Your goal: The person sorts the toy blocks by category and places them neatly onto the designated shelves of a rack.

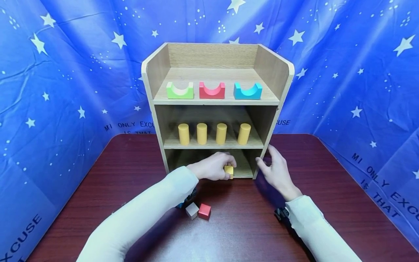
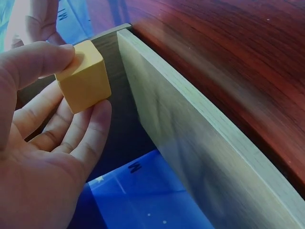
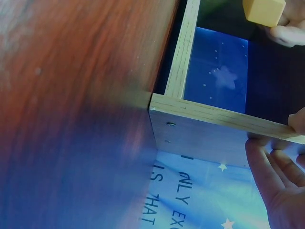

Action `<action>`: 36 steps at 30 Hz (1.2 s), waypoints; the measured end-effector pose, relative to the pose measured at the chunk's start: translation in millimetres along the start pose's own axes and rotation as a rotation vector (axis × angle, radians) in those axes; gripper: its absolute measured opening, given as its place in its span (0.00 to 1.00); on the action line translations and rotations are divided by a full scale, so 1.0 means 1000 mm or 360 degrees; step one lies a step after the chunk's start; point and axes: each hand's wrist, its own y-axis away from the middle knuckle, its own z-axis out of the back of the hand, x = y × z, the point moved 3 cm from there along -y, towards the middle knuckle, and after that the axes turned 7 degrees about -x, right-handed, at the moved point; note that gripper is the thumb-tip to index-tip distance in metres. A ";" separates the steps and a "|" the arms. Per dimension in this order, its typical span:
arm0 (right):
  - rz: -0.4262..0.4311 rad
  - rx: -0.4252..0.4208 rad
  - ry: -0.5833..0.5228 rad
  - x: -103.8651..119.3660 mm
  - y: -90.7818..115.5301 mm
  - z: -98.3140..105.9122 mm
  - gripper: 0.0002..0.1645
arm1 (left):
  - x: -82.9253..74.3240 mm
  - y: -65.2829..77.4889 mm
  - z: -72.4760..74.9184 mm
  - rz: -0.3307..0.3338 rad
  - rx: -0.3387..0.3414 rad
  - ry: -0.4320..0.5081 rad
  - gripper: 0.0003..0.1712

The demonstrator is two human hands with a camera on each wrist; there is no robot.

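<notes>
My left hand [image 1: 214, 166] pinches a yellow cube [image 1: 228, 170] between thumb and fingertips at the front of the bottom shelf [image 1: 243, 171]. In the left wrist view the cube [image 2: 85, 80] appears above the shelf board [image 2: 190, 119], with the thumb on one face and fingertips on the opposite side. My right hand [image 1: 277, 174] grips the lower right side panel [image 1: 274, 123] of the wooden shelf unit. In the right wrist view its thumb is on the inner side of the panel edge [image 3: 214, 114] and its fingers lie along the outside.
Green [image 1: 180, 91], red [image 1: 212, 91] and blue [image 1: 247, 91] arch blocks sit on the top shelf. Several yellow cylinders [image 1: 202, 134] stand on the middle shelf. A white cube [image 1: 192, 210] and red cube [image 1: 204, 211] lie on the table, near a blue piece partly hidden by the left sleeve.
</notes>
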 end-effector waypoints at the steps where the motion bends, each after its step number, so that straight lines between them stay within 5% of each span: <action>1: 0.0006 -0.0005 0.0008 0.000 0.000 0.000 0.29 | 0.000 -0.002 -0.001 0.0006 0.0002 0.0011 0.20; 17: 0.0019 0.0007 0.0043 -0.001 -0.001 0.000 0.29 | 0.002 -0.023 -0.016 0.0012 0.0030 0.0003 0.21; 36: 0.0013 -0.0006 0.0011 -0.002 0.000 -0.001 0.29 | 0.011 -0.033 -0.031 0.0161 0.0077 -0.0096 0.21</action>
